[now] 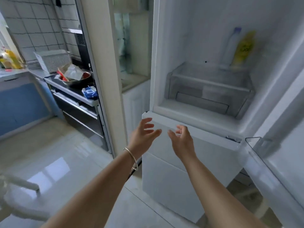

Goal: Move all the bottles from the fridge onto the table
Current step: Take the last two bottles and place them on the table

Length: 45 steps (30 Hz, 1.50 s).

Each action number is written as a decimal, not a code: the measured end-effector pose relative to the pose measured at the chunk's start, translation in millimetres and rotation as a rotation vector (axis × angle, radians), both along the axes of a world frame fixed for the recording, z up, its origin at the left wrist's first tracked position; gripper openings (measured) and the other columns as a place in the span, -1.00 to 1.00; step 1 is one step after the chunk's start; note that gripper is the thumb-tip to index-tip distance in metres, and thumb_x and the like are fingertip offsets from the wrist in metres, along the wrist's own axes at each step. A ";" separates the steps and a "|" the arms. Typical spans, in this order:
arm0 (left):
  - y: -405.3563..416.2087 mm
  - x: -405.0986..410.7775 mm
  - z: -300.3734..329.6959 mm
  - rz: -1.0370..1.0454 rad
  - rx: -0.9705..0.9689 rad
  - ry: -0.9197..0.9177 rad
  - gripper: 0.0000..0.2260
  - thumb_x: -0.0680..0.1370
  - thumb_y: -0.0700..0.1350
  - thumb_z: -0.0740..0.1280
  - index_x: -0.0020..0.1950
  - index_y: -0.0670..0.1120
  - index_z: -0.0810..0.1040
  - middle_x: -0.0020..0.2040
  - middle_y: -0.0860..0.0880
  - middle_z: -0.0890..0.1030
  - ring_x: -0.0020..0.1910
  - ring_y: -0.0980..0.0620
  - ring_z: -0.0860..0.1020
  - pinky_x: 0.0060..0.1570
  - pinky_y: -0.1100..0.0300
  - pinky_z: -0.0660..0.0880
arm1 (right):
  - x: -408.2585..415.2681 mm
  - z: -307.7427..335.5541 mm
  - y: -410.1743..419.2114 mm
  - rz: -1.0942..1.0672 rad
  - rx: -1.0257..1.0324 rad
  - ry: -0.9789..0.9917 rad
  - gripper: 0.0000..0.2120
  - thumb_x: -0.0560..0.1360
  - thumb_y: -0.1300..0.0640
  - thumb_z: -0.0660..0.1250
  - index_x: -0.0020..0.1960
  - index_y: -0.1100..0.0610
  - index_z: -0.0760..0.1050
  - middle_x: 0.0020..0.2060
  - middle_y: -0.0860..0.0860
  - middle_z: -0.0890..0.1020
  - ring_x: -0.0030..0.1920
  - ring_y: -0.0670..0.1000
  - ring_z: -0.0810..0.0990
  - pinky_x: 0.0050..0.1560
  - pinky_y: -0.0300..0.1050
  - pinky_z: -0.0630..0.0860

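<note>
Bottles, one clear and one yellow, stand upper right in the fridge; my left hand and right hand hover mid-frame, fingers spread, holding nothing.

The clear plastic bottle with a blue cap and the yellow plastic bottle are blurred, labels unreadable. The open white fridge door is cut off at the right edge.
</note>
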<state>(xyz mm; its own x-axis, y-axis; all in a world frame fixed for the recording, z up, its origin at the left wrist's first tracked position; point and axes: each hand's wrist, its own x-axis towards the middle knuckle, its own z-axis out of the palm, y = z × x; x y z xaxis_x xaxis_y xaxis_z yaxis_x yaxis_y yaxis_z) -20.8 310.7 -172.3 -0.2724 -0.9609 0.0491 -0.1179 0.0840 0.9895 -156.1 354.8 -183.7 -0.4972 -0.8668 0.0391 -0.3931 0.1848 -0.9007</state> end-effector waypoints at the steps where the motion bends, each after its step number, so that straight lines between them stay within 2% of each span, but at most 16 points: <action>1: -19.7 -8.5 0.0 -0.035 -0.018 0.005 -0.57 0.47 -0.11 0.42 0.29 -0.02 0.39 0.21 -0.11 0.53 0.03 0.03 0.57 0.02 0.19 0.52 | -5.8 1.1 -14.5 -0.038 -0.001 -0.002 -0.52 0.53 -0.03 0.25 0.39 0.12 0.29 0.29 0.06 0.47 0.09 -0.03 0.47 0.06 -0.18 0.32; 5: -89.0 -49.8 11.4 -0.211 -0.145 -0.062 -0.55 0.46 -0.11 0.43 0.31 -0.03 0.39 0.16 -0.05 0.54 -0.01 0.09 0.57 -0.20 0.41 0.49 | -31.1 11.7 -68.9 -0.197 -0.005 -0.045 -0.52 0.55 -0.04 0.24 0.40 0.13 0.29 0.30 0.06 0.47 0.25 0.05 0.46 0.08 -0.19 0.29; 8: -132.5 -91.8 36.5 -0.336 -0.272 -0.100 -0.55 0.44 -0.09 0.44 0.30 -0.03 0.41 0.11 0.02 0.54 0.00 0.10 0.57 -0.15 0.35 0.47 | -53.6 29.6 -100.3 -0.335 -0.078 -0.087 -0.53 0.54 -0.03 0.26 0.39 0.10 0.31 0.26 0.05 0.51 0.21 0.01 0.49 0.08 -0.22 0.30; 10: -156.8 -122.6 55.8 -0.379 -0.306 -0.066 -0.56 0.44 -0.11 0.45 0.29 -0.03 0.43 0.06 0.04 0.54 -0.08 0.15 0.56 -0.14 0.43 0.43 | -74.2 42.7 -116.3 -0.410 -0.111 -0.105 -0.54 0.53 -0.02 0.28 0.38 0.09 0.34 0.19 0.02 0.54 0.19 0.00 0.51 0.09 -0.21 0.32; 13: -185.7 -170.2 75.0 -0.457 -0.275 -0.007 -0.57 0.42 -0.10 0.46 0.26 -0.03 0.44 0.08 -0.02 0.55 -0.09 0.09 0.56 -0.12 0.34 0.43 | -114.5 65.8 -134.8 -0.546 -0.186 -0.130 -0.55 0.48 -0.04 0.31 0.31 0.11 0.41 0.10 0.04 0.58 0.16 0.05 0.53 0.14 -0.08 0.41; 17: -225.4 -232.1 85.0 -0.504 -0.237 0.008 -0.59 0.47 -0.11 0.41 0.30 -0.04 0.42 0.10 -0.01 0.55 -0.08 0.09 0.53 -0.20 0.40 0.43 | -178.4 92.0 -157.4 -0.687 -0.247 -0.094 -0.63 0.53 0.04 0.31 0.28 0.17 0.43 0.01 -0.01 0.54 0.12 0.03 0.52 -0.04 -0.28 0.27; 19: -245.7 -262.3 85.6 -0.509 -0.195 0.042 -0.60 0.49 -0.15 0.39 0.31 -0.05 0.41 0.11 -0.03 0.53 -0.16 0.13 0.52 -0.36 0.49 0.42 | -213.0 98.3 -173.7 -0.708 -0.228 -0.068 -0.62 0.53 0.07 0.29 0.31 0.16 0.42 0.09 0.05 0.56 0.20 0.07 0.50 -0.13 -0.32 0.20; 21: -266.0 -291.5 85.2 -0.495 -0.167 0.071 -0.60 0.48 -0.17 0.40 0.29 -0.06 0.43 0.10 -0.06 0.54 -0.21 0.14 0.51 -0.42 0.46 0.41 | -247.4 104.5 -197.9 -0.693 -0.212 -0.063 -0.59 0.53 0.11 0.28 0.36 0.19 0.38 0.15 0.10 0.55 0.19 0.05 0.50 -0.16 -0.33 0.20; 25: -309.6 -350.2 93.0 -0.461 -0.164 0.031 -0.61 0.47 -0.13 0.42 0.26 -0.04 0.44 0.12 -0.07 0.55 -0.10 0.05 0.52 -0.27 0.25 0.41 | -314.1 119.0 -248.2 -0.694 -0.218 -0.064 -0.50 0.47 0.11 0.34 0.36 0.21 0.35 0.18 0.13 0.55 0.16 0.08 0.52 0.11 -0.19 0.36; 28: -338.9 -392.1 105.0 -0.437 -0.183 -0.016 -0.57 0.46 -0.12 0.42 0.30 -0.09 0.42 0.13 -0.06 0.54 -0.04 0.04 0.51 -0.21 0.25 0.41 | -355.8 129.4 -275.5 -0.713 -0.200 -0.045 -0.45 0.45 0.08 0.36 0.38 0.20 0.32 0.25 0.13 0.50 0.23 0.12 0.50 0.10 -0.20 0.36; 33: -373.3 -452.4 113.5 -0.421 -0.232 -0.093 -0.44 0.44 -0.13 0.44 0.39 -0.17 0.33 0.30 -0.15 0.47 0.23 -0.08 0.49 0.12 0.20 0.40 | -406.0 138.2 -307.2 -0.770 -0.173 0.022 -0.33 0.31 0.06 0.45 0.36 0.19 0.34 0.26 0.14 0.49 0.25 0.17 0.49 0.17 -0.06 0.44; 35: -381.8 -473.1 116.2 -0.395 -0.246 -0.073 -0.41 0.45 -0.14 0.44 0.41 -0.19 0.30 0.35 -0.17 0.44 0.29 -0.09 0.45 0.22 0.18 0.36 | -425.0 139.2 -319.3 -0.763 -0.144 0.040 -0.27 0.17 -0.02 0.44 0.31 0.15 0.41 0.20 0.10 0.55 0.19 0.15 0.55 0.12 -0.04 0.53; 36: -383.9 -481.7 118.4 -0.387 -0.246 -0.055 -0.41 0.46 -0.14 0.44 0.42 -0.19 0.29 0.36 -0.17 0.43 0.31 -0.08 0.43 0.24 0.19 0.34 | -434.8 139.8 -324.5 -0.749 -0.128 0.047 -0.33 0.14 -0.02 0.43 0.23 0.14 0.47 0.12 0.07 0.60 0.13 0.13 0.59 0.04 -0.05 0.56; 39: -388.0 -504.3 123.1 -0.411 -0.257 0.007 -0.47 0.47 -0.14 0.43 0.38 -0.16 0.32 0.30 -0.13 0.46 0.22 -0.03 0.46 0.11 0.26 0.34 | -454.3 143.4 -333.2 -0.657 -0.065 0.027 -0.63 0.24 0.11 0.49 0.03 0.11 0.54 -0.06 0.03 0.64 -0.02 0.11 0.64 -0.17 -0.15 0.48; 43: -389.4 -528.0 120.2 -0.433 -0.282 0.070 -0.62 0.46 -0.08 0.43 0.19 -0.02 0.35 0.06 -0.01 0.53 0.03 0.03 0.51 -0.15 0.32 0.38 | -471.8 137.0 -344.7 -0.607 -0.166 0.027 -0.59 0.21 -0.01 0.51 0.02 0.07 0.55 -0.11 0.02 0.66 -0.09 0.05 0.64 -0.23 -0.13 0.50; 45: -390.7 -535.8 117.3 -0.410 -0.282 0.099 -0.61 0.43 -0.08 0.47 0.15 -0.01 0.35 -0.07 0.08 0.54 -0.10 0.14 0.54 -0.28 0.50 0.37 | -473.5 131.0 -348.8 -0.637 -0.200 0.013 -0.45 0.13 -0.18 0.46 0.03 0.06 0.53 -0.13 -0.04 0.65 -0.10 0.00 0.63 -0.24 -0.19 0.46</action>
<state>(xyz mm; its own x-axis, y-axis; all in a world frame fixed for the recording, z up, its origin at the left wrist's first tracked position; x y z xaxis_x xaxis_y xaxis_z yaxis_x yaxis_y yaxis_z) -556.6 -80.0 -55.1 -0.6053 -0.7217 0.3358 0.0736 0.3693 0.9264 -629.7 6.0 -52.7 -0.9080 -0.3791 0.1783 -0.2736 0.2141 -0.9377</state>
